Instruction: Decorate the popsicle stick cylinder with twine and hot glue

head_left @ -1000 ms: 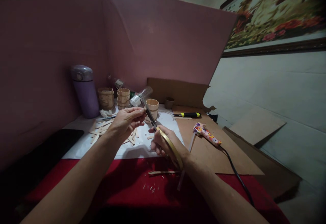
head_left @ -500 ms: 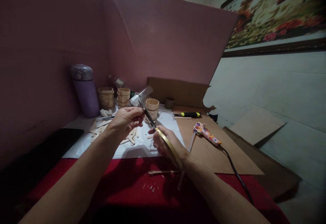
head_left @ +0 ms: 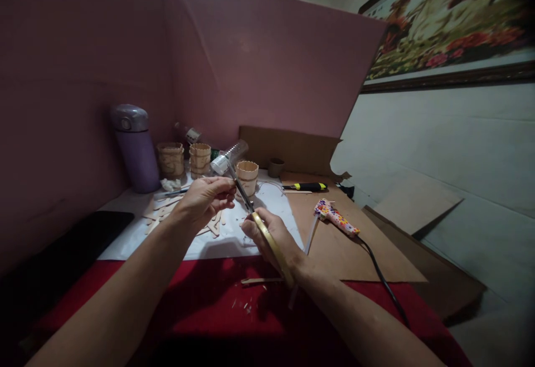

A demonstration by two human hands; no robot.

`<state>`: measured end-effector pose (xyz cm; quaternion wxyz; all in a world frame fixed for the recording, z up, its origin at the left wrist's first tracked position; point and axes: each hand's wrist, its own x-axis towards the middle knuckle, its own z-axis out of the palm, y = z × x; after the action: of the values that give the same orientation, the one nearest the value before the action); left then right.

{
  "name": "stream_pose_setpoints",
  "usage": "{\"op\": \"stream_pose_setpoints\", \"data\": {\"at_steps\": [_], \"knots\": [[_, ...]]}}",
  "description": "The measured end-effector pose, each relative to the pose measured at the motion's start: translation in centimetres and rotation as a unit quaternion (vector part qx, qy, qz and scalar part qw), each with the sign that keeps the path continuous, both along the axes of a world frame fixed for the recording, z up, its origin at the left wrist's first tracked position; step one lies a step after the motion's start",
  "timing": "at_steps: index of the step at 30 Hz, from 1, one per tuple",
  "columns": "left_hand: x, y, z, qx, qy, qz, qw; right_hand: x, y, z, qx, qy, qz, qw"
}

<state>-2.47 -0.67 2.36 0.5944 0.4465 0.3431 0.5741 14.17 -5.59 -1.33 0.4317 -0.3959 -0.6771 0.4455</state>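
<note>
Little differs from a second ago: our right hand [head_left: 273, 228] stays clenched around the gold-handled scissors [head_left: 246, 198], blades slanting up past our left hand [head_left: 203, 200], whose fingertips [head_left: 229, 190] keep pinched together just beside the blades; what they grip is too small to tell.

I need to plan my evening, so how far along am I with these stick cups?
Three stick cups stand finished-looking at the back. In hand: your right hand grips the scissors, blades at a small piece pinched by your left hand. Probably remaining: loose sticks lie on the white sheet, and the glue gun lies untouched on the cardboard.
</note>
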Motion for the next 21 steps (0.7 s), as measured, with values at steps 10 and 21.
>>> {"op": "stream_pose_setpoints", "data": {"at_steps": [10, 21], "knots": [[0.0, -0.1, 0.1, 0.003, -0.007, -0.005, 1.0, -0.5, -0.3, 0.0, 0.009, -0.021, -0.038, 0.999], [0.0, -0.5, 0.8, -0.001, -0.002, 0.007, 1.0, 0.0, 1.0, -1.3, 0.025, -0.018, -0.015, 0.999]]}}
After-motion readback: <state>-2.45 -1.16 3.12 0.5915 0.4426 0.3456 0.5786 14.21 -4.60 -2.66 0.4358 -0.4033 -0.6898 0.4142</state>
